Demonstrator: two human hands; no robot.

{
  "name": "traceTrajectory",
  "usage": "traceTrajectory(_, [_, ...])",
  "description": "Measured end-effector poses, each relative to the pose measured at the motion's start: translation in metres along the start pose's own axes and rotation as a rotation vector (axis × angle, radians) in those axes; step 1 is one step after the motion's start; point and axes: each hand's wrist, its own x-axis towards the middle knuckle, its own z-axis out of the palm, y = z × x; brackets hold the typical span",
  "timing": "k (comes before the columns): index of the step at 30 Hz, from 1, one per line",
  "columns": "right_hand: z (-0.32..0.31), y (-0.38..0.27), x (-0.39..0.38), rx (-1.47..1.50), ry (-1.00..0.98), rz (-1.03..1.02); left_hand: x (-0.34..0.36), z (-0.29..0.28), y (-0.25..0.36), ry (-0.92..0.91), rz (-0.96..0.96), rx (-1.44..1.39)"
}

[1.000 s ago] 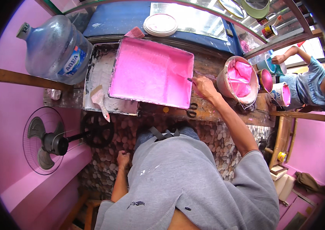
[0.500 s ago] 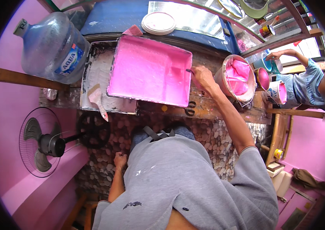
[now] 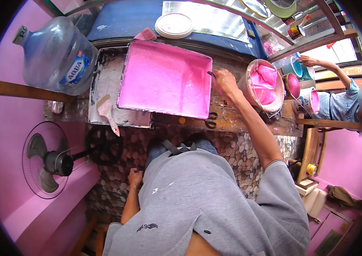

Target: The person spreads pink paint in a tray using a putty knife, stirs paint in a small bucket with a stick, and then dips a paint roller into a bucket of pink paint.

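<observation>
A large tray (image 3: 159, 77) coated with wet pink paint sits tilted across a second, whitish paint tray (image 3: 104, 81) on the wooden bench. At its right edge, my right hand (image 3: 225, 82) is closed around a thing with a dark tip, mostly hidden by the fingers. Pink shows just below those fingers. My left hand (image 3: 135, 177) hangs low beside my body with its fingers curled; whatever is in it, if anything, cannot be made out. A flat paintbrush (image 3: 107, 113) with a pinkish handle lies on the whitish tray. Scissors (image 3: 211, 120) rest by the pink tray's near right corner.
Right of my hand stands a bucket (image 3: 255, 106) with pink lining, then smaller paint pots (image 3: 292, 85). A big water bottle (image 3: 57, 55) and a fan (image 3: 46, 160) are at left. Behind are stacked white lids (image 3: 173, 24). Another person (image 3: 338, 102) reaches in from the right.
My hands keep nearly the same places. The sheen on the pink paint near the tray's right end has shifted. The other person's arm and body have moved slightly.
</observation>
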Motion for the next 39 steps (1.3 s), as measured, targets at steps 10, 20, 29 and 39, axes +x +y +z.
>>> traceTrajectory(10, [0.007,0.001,0.002,-0.038,0.104,-0.029,0.000,0.001,0.002,0.046,0.033,0.019])
traceTrajectory(20, [0.002,-0.004,-0.008,-0.014,0.088,-0.089,0.002,0.007,0.004,0.009,-0.001,0.066])
traceTrajectory(29, [0.006,-0.017,-0.089,0.164,-0.088,-0.070,0.009,0.008,0.013,-0.005,0.021,0.038])
traceTrajectory(39, [-0.007,-0.035,-0.120,0.365,-0.134,0.086,0.015,0.009,0.021,-0.041,0.059,0.029])
